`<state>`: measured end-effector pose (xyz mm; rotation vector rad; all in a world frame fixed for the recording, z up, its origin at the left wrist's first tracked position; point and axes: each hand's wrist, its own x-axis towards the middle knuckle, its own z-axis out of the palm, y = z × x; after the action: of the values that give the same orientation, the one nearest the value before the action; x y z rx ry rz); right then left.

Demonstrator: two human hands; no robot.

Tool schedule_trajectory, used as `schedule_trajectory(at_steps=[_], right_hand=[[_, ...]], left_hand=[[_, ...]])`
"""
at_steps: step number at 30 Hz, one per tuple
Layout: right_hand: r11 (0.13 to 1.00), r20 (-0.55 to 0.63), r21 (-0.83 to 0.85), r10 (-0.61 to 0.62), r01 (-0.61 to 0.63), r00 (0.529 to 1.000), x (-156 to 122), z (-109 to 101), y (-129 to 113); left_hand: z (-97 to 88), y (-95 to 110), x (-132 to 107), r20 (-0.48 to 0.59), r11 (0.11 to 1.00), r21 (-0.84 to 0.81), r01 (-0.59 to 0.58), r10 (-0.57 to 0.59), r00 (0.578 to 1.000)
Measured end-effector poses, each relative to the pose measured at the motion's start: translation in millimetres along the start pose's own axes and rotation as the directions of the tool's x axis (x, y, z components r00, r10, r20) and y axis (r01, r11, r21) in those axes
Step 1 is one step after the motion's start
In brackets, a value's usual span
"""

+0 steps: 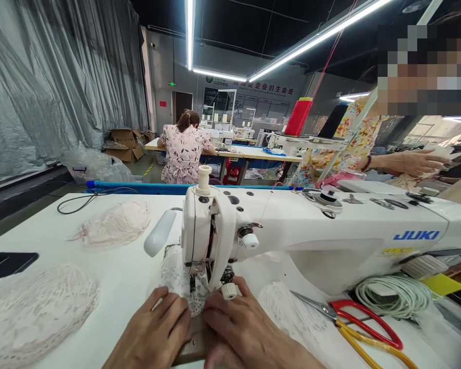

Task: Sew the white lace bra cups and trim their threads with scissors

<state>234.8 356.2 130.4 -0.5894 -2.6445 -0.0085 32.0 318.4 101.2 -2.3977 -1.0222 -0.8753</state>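
Note:
A white sewing machine [315,218] stands before me, with its presser foot [192,283] down at a strip of white lace [196,306]. On the left side of the lace, my left hand [157,325] is closed, its fingers bent and pressed together at the edge. My right hand [240,320] is closed on the right side, fingertips at the lace just under the machine head. Part of the lace runs behind the needle, and the fingertips' exact grip is partly hidden. More white lace [292,312] lies right of my right hand.
Red-and-yellow-handled scissors [363,323] and a coil of pale cord [394,296] lie at right. Lace piles [42,312] and a phone [9,264] are at left. Beyond the table, one person [184,146] sits sewing; another person's hand [418,163] holds fabric.

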Motion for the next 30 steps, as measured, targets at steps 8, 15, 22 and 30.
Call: schedule_trajectory(at_steps=[8, 15, 22, 30], right_hand=[[0.999, -0.106, 0.035, -0.024, 0.028, 0.994, -2, -1, -1], [0.998, -0.072, -0.032, -0.055, 0.053, 0.996, -6, 11, 2], [0.999, -0.114, 0.003, -0.047, 0.047, 0.992, -7, 13, 3], [0.998, -0.125, 0.022, -0.054, 0.057, 0.991, -7, 16, 4]], left_hand=[[-5.4, 7, 3, -0.044, 0.995, 0.102, 0.007, -0.003, 0.999], [-2.0, 10, 1, -0.092, 0.982, 0.188, -0.020, 0.038, 0.995], [-3.1, 13, 2, -0.115, 0.982, 0.191, -0.009, 0.031, 0.993], [-2.1, 17, 8, -0.153, 0.981, 0.192, 0.029, 0.001, 0.988]])
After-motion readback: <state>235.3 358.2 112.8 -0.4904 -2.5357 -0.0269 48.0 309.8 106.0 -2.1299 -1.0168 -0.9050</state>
